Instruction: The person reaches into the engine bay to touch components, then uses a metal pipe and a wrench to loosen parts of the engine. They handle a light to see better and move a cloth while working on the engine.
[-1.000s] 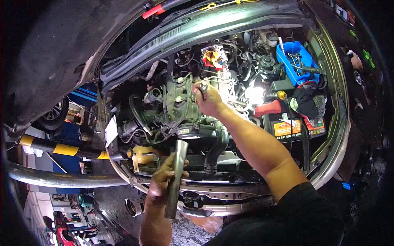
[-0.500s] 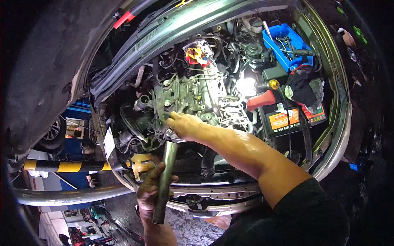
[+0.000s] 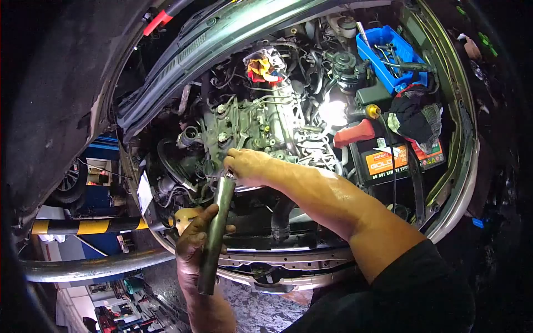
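Observation:
A long grey metal pipe point(image 3: 215, 244) rests in my left hand point(image 3: 193, 240), fingers and thumb wrapped round it, over the front edge of the engine bay. Its upper end comes right up beside my right hand point(image 3: 248, 166). That hand is closed over the front of the engine point(image 3: 255, 125), gripping what looks like a wrench point(image 3: 230, 173). One shiny end of it shows just above the pipe's mouth; most of its length is hidden by my fingers. The pipe's mouth overlaps the wrench end in this view.
A blue tray point(image 3: 383, 66) of tools stands at the upper right. Below it are a dark cloth point(image 3: 416, 119), a lit work lamp point(image 3: 355, 111), a red cloth point(image 3: 355, 133) and the battery point(image 3: 383, 162). An orange rag point(image 3: 262, 69) lies at the engine's rear.
My left hand has raised the pipe slightly up and left, bringing its upper end against my right hand's fingers in view. My right hand has barely shifted; a shiny tip now shows above it.

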Demonstrator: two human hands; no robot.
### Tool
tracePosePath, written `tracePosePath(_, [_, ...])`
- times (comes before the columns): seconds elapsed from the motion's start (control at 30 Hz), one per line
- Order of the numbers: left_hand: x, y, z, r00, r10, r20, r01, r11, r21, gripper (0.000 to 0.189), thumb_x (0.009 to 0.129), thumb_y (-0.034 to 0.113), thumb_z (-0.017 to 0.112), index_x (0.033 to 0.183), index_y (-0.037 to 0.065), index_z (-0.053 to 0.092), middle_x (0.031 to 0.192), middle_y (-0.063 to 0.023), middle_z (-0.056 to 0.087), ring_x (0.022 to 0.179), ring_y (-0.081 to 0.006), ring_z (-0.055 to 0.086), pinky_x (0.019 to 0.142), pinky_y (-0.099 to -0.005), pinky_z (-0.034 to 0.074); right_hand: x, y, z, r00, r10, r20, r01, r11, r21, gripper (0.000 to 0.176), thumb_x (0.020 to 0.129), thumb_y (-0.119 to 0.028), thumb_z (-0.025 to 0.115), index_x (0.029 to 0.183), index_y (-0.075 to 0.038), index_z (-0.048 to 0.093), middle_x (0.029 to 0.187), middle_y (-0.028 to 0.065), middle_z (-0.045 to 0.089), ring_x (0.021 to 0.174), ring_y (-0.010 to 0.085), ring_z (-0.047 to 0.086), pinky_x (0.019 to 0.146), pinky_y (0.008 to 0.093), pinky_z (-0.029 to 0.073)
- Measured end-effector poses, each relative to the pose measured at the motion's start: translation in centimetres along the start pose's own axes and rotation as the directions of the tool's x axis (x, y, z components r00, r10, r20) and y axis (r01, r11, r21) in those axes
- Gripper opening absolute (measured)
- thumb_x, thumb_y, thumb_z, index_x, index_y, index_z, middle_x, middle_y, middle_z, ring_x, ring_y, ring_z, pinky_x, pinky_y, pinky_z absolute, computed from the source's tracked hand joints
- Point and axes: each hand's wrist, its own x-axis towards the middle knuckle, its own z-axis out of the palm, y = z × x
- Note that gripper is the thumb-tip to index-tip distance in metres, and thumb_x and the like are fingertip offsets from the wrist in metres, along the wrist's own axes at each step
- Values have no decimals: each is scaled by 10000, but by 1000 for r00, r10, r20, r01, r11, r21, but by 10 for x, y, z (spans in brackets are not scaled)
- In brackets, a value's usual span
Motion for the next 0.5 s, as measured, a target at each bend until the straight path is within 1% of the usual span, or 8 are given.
tracePosePath(0.07, [-4, 2, 4, 1000, -10, 12, 10, 1000, -7, 692, 832, 127, 640, 1377, -135, 304, 1205, -381, 503, 1037, -428, 620, 684, -379, 633, 6, 4, -4, 996, -90, -23, 90, 996, -1, 242, 811, -171, 592, 1032, -74, 595, 1079, 154, 542, 1022, 340, 596, 857, 436, 497])
tracePosePath(0.1, [-5, 3, 4, 1000, -15, 25, 15, 1000, -13, 702, 830, 136, 650, 1371, -146, 302, 1217, -379, 495, 1058, -440, 606, 674, -381, 635, 6, 4, -3, 996, -90, -22, 90, 996, 3, 242, 811, -171, 592, 1032, -74, 595, 1079, 154, 542, 1022, 340, 596, 857, 436, 497])
tracePosePath(0.17, [-7, 2, 2, 1000, 12, 24, -12, 1000, -3, 712, 827, 144, 658, 1364, -158, 302, 1233, -378, 483, 1061, -447, 601, 666, -384, 636, 4, 1, -5, 997, -69, 36, 70, 997, -15, 306, 806, -129, 574, 1107, -79, 598, 1114, 159, 561, 1030, 347, 610, 872, 441, 497])
tracePosePath(0.2, [-7, 1, 0, 999, 42, 28, -42, 999, 3, 722, 823, 151, 667, 1358, -170, 302, 1248, -376, 470, 1065, -454, 596, 659, -386, 638, 2, -2, -5, 996, -82, 27, 82, 997, 0, 279, 802, -132, 573, 1071, -61, 598, 1094, 170, 565, 1010, 348, 618, 864, 438, 502])
tracePosePath(0.33, [-8, 2, -1, 997, 73, 26, -73, 997, 7, 745, 816, 160, 679, 1355, -181, 294, 1277, -372, 445, 1079, -468, 582, 657, -391, 639, 10, -7, -8, 999, -51, -6, 51, 997, 55, 283, 789, -133, 594, 1058, -48, 594, 1109, 178, 568, 1011, 354, 619, 853, 440, 508])
tracePosePath(0.4, [-9, 3, 0, 998, 50, -32, -51, 998, -27, 746, 781, 121, 682, 1373, -140, 310, 1141, -438, 501, 833, -388, 690, 609, -321, 625, 18, -11, -13, 999, -39, 2, 39, 998, 52, 294, 780, -128, 606, 1062, -47, 591, 1113, 180, 569, 1013, 356, 619, 854, 441, 508])
tracePosePath(0.43, [-9, 4, 2, 998, 48, -33, -49, 998, -25, 746, 781, 121, 682, 1373, -140, 310, 1141, -438, 501, 833, -388, 690, 609, -321, 625, 22, -12, -14, 1000, -25, 10, 25, 999, 44, 307, 771, -123, 618, 1066, -46, 588, 1117, 183, 569, 1014, 359, 618, 854, 441, 508])
tracePosePath(0.5, [-11, 7, 7, 996, 68, -52, -70, 997, -33, 737, 795, 130, 671, 1381, -132, 308, 1132, -453, 494, 759, -381, 697, 604, -316, 624, 34, -11, -11, 1000, -8, -22, 9, 997, 79, 308, 771, -115, 624, 1069, -46, 586, 1112, 192, 577, 1016, 364, 618, 859, 435, 508])
